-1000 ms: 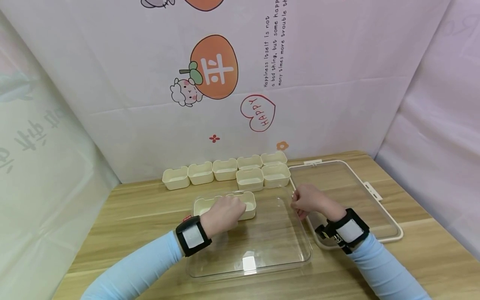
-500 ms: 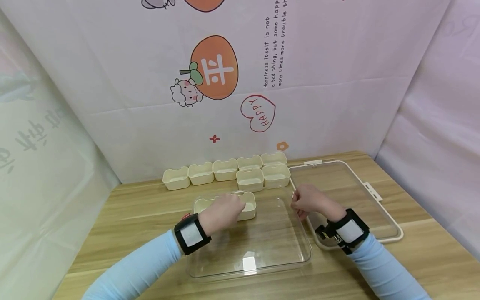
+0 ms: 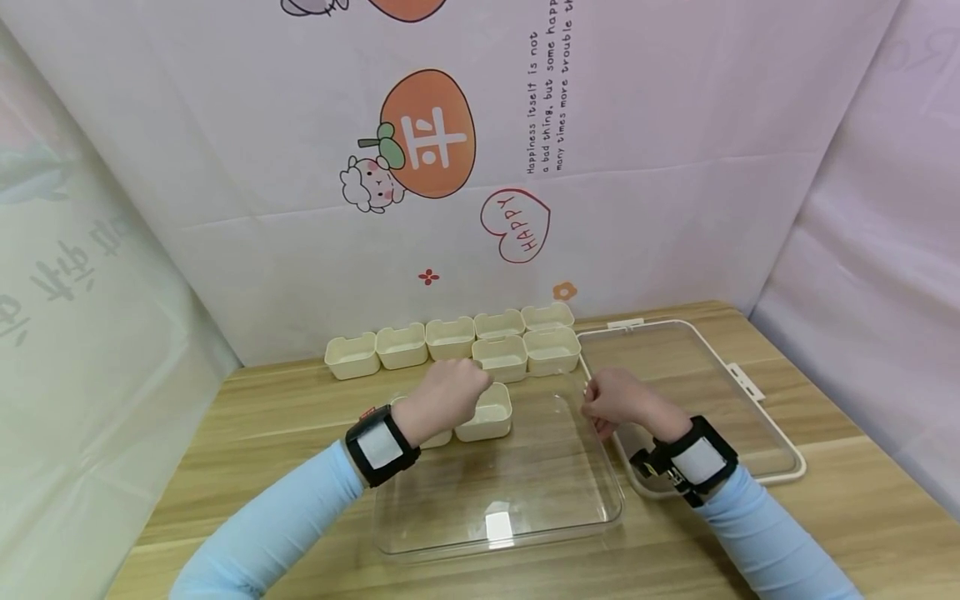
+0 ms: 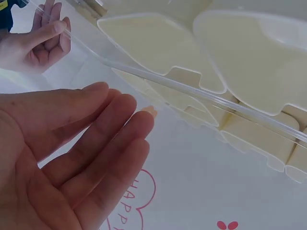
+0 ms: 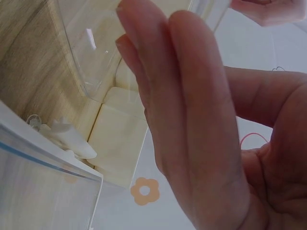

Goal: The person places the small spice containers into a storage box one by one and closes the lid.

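Observation:
Two cream cups stand in the back left of a clear bin. In the head view, my left hand is above the bin's back side, overlapping the left cup; the right cup shows beside it. Seen from the left wrist, this hand's fingers are loosely bent with nothing between them, close to the bin's rim. My right hand is at the bin's right rim. In the right wrist view its fingers are nearly straight, beside the bin's clear wall, holding nothing that shows.
Several more cream cups stand along the back, including a cup at the left end and one in the short front row. A clear lid with a white frame lies to the right on the wooden table. Printed cloth hangs behind.
My left hand has risen and moved back from the left cup, uncovering more of the right cup. The cups, the bin and my right hand have stayed in place.

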A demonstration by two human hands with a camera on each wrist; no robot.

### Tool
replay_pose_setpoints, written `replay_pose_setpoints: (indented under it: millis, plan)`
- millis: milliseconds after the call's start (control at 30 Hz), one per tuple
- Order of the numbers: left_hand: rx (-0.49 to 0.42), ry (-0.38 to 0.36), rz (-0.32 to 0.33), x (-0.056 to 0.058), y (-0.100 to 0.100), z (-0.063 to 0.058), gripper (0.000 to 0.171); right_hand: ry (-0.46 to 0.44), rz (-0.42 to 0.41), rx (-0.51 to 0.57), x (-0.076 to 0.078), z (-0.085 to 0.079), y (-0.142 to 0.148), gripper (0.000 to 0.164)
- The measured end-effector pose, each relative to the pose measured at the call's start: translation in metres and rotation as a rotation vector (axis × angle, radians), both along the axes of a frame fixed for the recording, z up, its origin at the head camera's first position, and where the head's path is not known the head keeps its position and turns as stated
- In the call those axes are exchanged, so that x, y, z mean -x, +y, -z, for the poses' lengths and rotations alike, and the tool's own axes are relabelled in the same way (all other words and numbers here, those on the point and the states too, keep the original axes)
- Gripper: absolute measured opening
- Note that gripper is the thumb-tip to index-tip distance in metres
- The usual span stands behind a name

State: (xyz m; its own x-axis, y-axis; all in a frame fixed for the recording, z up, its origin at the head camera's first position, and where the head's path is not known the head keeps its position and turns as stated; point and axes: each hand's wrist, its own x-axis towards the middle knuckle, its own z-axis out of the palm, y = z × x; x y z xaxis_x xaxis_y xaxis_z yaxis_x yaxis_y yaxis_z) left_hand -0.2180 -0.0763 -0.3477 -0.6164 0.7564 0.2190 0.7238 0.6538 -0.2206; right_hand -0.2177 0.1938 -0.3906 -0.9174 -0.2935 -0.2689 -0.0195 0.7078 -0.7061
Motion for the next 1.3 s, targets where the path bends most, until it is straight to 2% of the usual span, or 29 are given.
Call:
replay_pose_setpoints:
  millis: [300,533,700,833,933,1300]
  plan:
    - [-0.093,-0.006,-0.004,0.011,0.006,-0.001,0.020,0.006,-0.001,-0.001,0.000,0.001,0.000,0.009]
    - [-0.130,-0.019,-0.047,0.024,0.009,0.000,0.010,-0.001,0.006,0.007,0.000,0.001,0.000,0.010]
    - [-0.127,0.001,-0.060,0.032,0.010,0.002,0.012,-0.004,0.007,0.006,0.000,0.000,-0.001,0.010]
    - [-0.112,-0.040,-0.092,0.039,0.012,0.003,0.019,-0.001,0.008,0.008,-0.001,-0.001,-0.001,0.010]
    - [-0.101,-0.067,-0.104,0.045,0.014,0.005,0.012,0.007,-0.005,0.001,-0.002,-0.002,-0.001,0.011]
    - [-0.050,-0.137,-0.119,0.063,0.017,0.014,0.020,0.008,-0.003,-0.006,-0.001,-0.001,0.000,0.011]
